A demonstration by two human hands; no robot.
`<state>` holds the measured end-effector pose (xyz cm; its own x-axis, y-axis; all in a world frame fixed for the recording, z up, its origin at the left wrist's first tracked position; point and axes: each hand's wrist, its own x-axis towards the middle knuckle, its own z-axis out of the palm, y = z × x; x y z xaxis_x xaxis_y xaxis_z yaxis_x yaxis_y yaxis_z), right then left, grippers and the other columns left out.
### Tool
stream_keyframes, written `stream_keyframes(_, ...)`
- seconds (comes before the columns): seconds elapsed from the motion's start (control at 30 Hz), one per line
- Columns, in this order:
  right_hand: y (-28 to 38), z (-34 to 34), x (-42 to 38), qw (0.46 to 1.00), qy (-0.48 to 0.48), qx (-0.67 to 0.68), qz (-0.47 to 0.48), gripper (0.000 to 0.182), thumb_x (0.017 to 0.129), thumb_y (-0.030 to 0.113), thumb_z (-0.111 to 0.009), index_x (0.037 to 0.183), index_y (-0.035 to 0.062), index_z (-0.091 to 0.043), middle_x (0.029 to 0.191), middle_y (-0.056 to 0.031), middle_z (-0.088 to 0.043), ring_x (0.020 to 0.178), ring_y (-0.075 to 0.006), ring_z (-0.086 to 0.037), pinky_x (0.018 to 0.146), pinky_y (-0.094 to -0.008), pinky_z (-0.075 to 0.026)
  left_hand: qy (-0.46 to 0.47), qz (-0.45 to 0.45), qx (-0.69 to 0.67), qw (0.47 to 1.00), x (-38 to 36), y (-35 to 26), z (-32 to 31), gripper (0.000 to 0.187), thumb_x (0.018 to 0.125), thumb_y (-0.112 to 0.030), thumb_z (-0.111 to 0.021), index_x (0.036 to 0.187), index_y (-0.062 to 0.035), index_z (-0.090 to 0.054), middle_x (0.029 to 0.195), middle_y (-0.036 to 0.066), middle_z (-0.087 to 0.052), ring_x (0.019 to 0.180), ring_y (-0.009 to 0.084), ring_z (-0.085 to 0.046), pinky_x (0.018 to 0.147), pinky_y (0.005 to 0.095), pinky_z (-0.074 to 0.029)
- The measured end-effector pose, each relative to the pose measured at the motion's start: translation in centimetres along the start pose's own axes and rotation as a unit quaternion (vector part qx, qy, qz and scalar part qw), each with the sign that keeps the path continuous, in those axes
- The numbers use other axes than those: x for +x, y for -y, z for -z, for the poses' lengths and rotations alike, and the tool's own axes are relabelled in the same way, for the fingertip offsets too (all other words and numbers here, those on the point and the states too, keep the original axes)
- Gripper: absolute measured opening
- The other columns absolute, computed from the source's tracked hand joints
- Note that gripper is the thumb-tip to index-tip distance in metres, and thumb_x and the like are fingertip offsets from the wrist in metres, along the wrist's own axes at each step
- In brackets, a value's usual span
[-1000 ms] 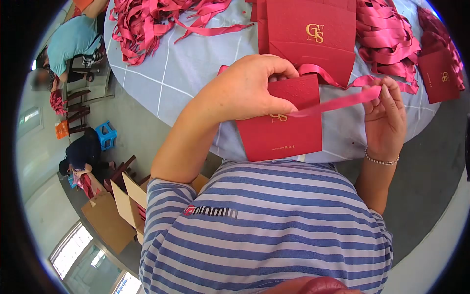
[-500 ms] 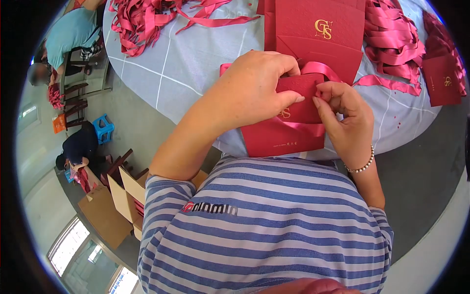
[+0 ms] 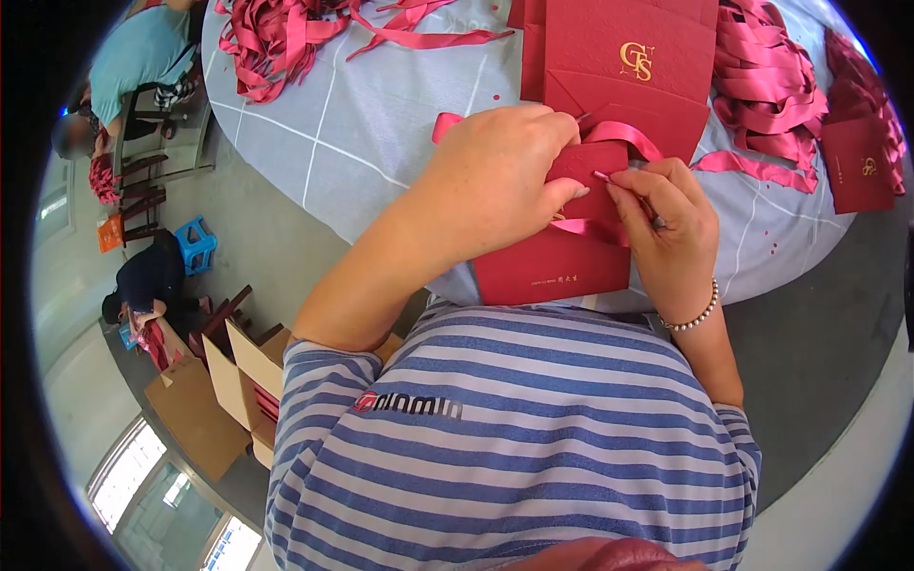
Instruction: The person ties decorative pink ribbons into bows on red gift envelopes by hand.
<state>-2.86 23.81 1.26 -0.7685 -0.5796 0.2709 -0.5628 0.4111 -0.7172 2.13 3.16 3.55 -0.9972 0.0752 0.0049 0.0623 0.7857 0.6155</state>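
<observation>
A dark red paper gift bag [image 3: 552, 270] lies at the table edge before me, with small pale lettering near its bottom. My left hand [image 3: 509, 167] grips the bag's upper part, its thumb on the front and its fingertips hidden behind. Between the thumb and forefinger of my right hand [image 3: 671, 214] is the end of a pink ribbon [image 3: 601, 176], held against the bag's front. A loop of the same pink ribbon [image 3: 624, 136] arches above, and another stretch crosses the front. Whether the ribbon passes through a hole cannot be seen.
More red bags [image 3: 628, 100] with a gold monogram lie just beyond my hands. Heaps of pink ribbon [image 3: 281, 48] rest on the checked cloth [image 3: 381, 114]. Ribboned bags [image 3: 862, 167] are at the right edge. Open cardboard boxes [image 3: 233, 381], a blue stool [image 3: 197, 246] and two people are at left.
My right hand has shifted slightly left and its fingers have repositioned, so the ribbon end now shows at the fingertips. My left hand keeps its hold. The whole view has shifted a little.
</observation>
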Motion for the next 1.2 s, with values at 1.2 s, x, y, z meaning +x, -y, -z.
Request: stream_keyframes(1.2, 1.5, 2.4, 2.9, 0.997, 0.037, 0.016, 0.069, 0.029, 0.072, 0.000, -0.081, 0.098, -0.0001, -0.071, 0.099, -0.0109, -0.063, 0.085, -0.0286, -0.065, 0.070, -0.0348, -0.054, -0.099, -0.103, 0.021, 0.989, -1.5, -1.0, 0.1, 0.022, 0.075, -0.010, -0.078, 0.092, -0.0037, -0.065, 0.085, 0.011, -0.066, 0.081, 0.0314, -0.064, 0.079, 0.0423, -0.048)
